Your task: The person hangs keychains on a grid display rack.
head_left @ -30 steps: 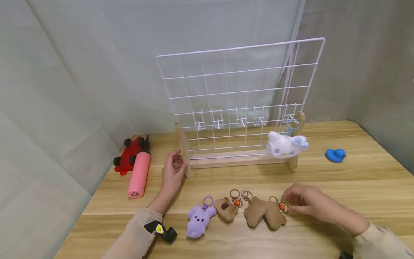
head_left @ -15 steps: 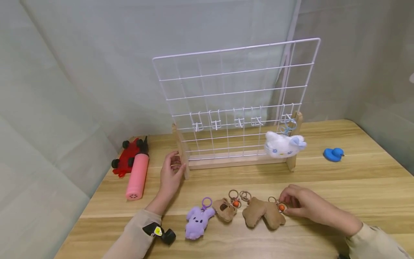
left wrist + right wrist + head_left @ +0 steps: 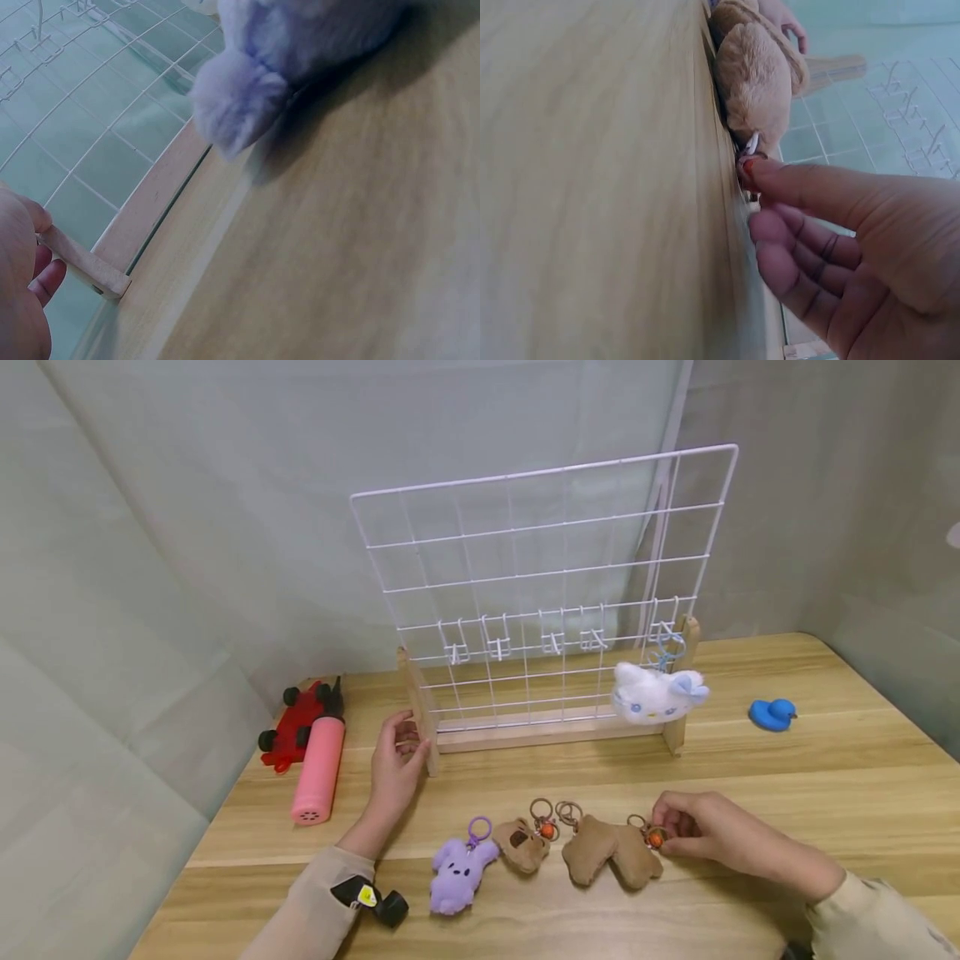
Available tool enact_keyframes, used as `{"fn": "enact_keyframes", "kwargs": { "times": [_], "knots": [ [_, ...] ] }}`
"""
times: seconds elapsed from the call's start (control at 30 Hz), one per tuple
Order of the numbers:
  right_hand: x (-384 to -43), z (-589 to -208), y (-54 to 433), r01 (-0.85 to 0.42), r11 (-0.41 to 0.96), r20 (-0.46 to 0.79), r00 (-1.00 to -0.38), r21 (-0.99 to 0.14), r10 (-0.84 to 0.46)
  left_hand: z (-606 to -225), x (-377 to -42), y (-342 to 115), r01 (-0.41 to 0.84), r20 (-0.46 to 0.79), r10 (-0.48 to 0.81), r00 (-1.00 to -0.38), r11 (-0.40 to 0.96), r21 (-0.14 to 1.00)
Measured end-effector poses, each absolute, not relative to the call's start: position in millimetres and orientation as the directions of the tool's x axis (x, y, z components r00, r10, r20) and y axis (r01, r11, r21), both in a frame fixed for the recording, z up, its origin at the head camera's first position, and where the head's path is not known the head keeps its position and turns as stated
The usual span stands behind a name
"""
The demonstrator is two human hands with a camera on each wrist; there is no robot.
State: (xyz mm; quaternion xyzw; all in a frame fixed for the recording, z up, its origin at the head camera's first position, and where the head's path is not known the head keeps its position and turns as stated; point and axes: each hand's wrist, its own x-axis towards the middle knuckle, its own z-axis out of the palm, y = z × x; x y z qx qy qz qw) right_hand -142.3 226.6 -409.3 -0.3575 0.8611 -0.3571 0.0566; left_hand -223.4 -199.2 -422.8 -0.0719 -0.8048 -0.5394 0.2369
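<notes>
In the head view my left hand [image 3: 395, 766] grips the wooden left leg [image 3: 420, 714] of the white wire grid rack [image 3: 540, 585]; the left wrist view shows thumb and fingers either side of it. My right hand [image 3: 723, 831] pinches the ring end of the rightmost brown plush keychain [image 3: 636, 860], at its orange bead [image 3: 751, 166]. The plush still lies on the table. To its left lie another brown plush keychain [image 3: 590, 852], a bear-faced one [image 3: 521, 845] and a purple plush keychain [image 3: 457, 877]. A white cat plush keychain [image 3: 652, 695] hangs from the rack's rightmost hook.
Several white hooks [image 3: 498, 648] without keychains line the grid. A pink cylinder [image 3: 318, 772] and a red toy car [image 3: 296, 727] lie at the left of the wooden table [image 3: 810, 785]. At the right sits a blue toy duck [image 3: 772, 715].
My right hand has moved slightly left onto the rightmost brown keychain's ring and bead, and its fingers have closed there. My left hand stays on the rack leg. The head view has shifted slightly.
</notes>
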Motion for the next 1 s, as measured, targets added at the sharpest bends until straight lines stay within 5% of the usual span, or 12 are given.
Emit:
{"fn": "enact_keyframes", "kwargs": {
  "times": [0.37, 0.6, 1.0],
  "knots": [
    [-139, -398, 227, -0.539, 0.444, 0.17, -0.751, -0.715, -0.638, -423, -224, -200, 0.35, 0.435, -0.138, -0.89, 0.405, 0.845],
    [-139, -393, 230, -0.589, 0.437, 0.236, -0.74, -0.68, -0.63, -427, -225, -200, 0.421, 0.509, -0.126, -0.852, 0.413, 0.807],
    [-141, -373, 229, -0.633, 0.461, 0.278, -0.729, -0.622, -0.626, -424, -224, -200, 0.388, 0.469, -0.134, -0.873, 0.392, 0.834]
  ]
}}
